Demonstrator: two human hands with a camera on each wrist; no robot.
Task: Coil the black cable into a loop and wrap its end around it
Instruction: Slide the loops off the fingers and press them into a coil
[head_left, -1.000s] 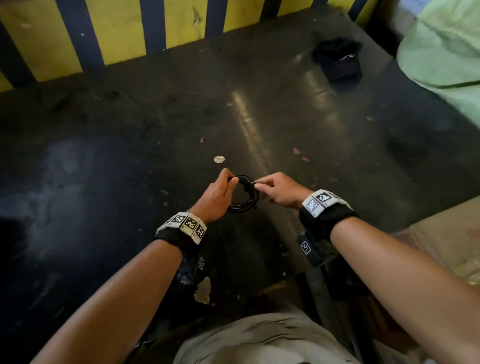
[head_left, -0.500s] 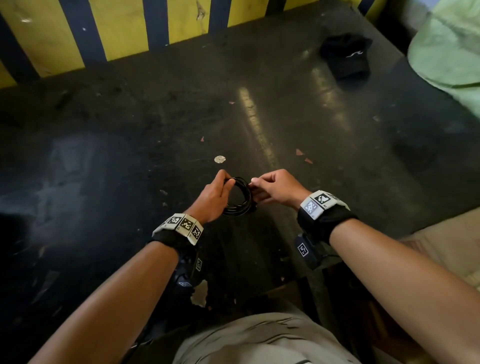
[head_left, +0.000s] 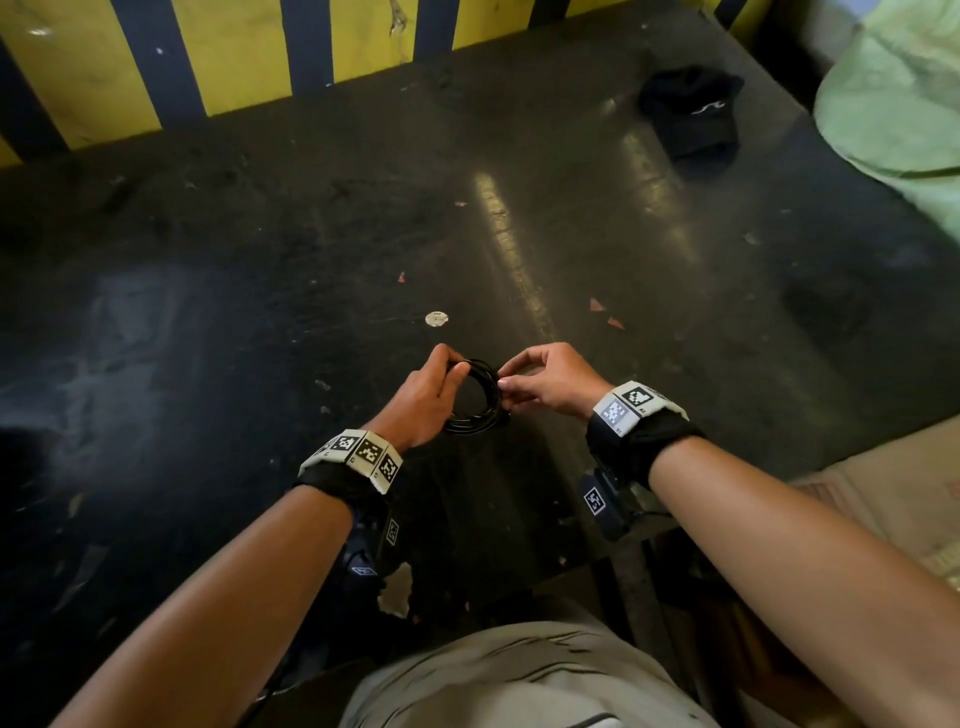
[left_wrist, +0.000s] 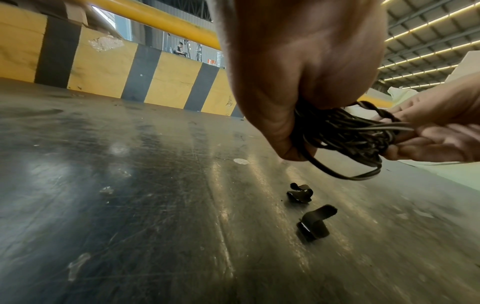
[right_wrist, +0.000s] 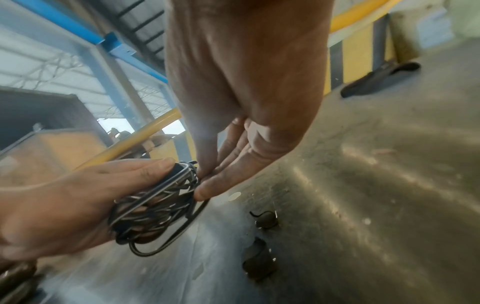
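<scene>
The black cable is wound into a small loop of several turns, held in the air above the dark table. My left hand grips the loop's left side, fingers curled round the strands. My right hand pinches the loop's right side between thumb and fingertips. In the right wrist view the cable lies across the left hand's fingers, with one turn hanging lower. Where the free end runs I cannot tell.
Two small curled black strips lie on the table under the hands. A white round sticker sits just beyond them. A black cap lies at the far right. A yellow-and-black striped barrier bounds the far edge.
Both hands stay together on the loop. The right hand's fingers have shifted their pinch on the loop's right side; the loop has hardly moved.
</scene>
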